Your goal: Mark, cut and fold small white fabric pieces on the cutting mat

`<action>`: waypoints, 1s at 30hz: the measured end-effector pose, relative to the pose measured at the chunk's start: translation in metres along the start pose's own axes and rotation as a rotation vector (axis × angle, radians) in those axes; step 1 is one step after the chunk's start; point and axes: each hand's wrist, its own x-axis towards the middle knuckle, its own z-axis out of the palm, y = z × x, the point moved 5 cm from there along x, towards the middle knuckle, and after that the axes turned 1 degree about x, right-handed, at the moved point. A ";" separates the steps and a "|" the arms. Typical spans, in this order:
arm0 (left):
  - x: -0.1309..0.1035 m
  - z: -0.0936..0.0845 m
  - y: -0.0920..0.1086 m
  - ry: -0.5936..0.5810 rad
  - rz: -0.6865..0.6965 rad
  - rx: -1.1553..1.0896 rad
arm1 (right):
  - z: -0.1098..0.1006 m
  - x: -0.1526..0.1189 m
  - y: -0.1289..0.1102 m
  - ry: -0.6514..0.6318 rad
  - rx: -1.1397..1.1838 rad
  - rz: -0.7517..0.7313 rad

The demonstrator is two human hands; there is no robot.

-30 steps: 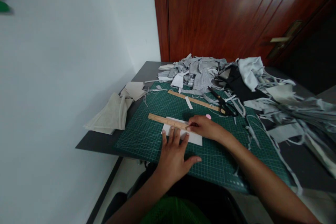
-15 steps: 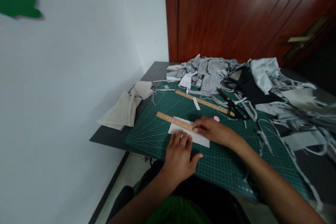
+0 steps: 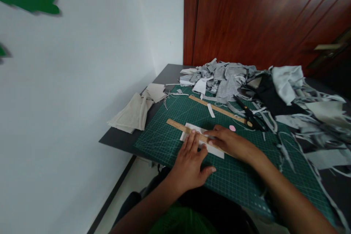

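A wooden ruler (image 3: 177,125) lies slantwise across a white rectangular piece (image 3: 216,151), paper or cloth, on the green cutting mat (image 3: 153,139). My left hand (image 3: 191,164) presses its outstretched fingertips down on the ruler, thumb held out to the side over the mat. Toward the ruler's right part, my right hand (image 3: 233,144) has its index finger and thumb on either side of the wood, gripping it. The hand covers some of the ruler's right part.
Beyond the hands lie a second wooden ruler (image 3: 226,112), a small white strip (image 3: 211,110), a pink oval piece (image 3: 232,128) and black scissors (image 3: 251,117). Grey and white fabric scraps (image 3: 216,76) heap up at the back and right. Folded cream cloth (image 3: 131,113) sits left, near the wall.
My left fingers have moved from the white piece up onto the ruler. The ruler has shifted slightly across the white piece toward me. The camera view has swung a little left.
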 end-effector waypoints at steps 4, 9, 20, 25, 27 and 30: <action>0.000 0.002 -0.004 -0.030 0.020 -0.020 | -0.001 -0.001 -0.002 -0.011 -0.025 0.005; 0.002 0.005 -0.005 -0.040 0.028 0.001 | 0.000 0.002 0.004 0.044 -0.016 0.009; 0.003 0.005 0.000 0.014 -0.018 0.079 | 0.005 0.011 0.022 0.111 0.041 0.037; 0.002 0.005 0.006 0.014 -0.071 0.120 | 0.007 0.011 0.024 0.130 0.036 0.023; 0.001 0.005 0.009 0.011 -0.083 0.140 | 0.006 0.011 0.024 0.135 0.034 0.017; 0.001 0.005 0.014 0.011 -0.097 0.172 | 0.006 0.012 0.025 0.139 0.036 0.016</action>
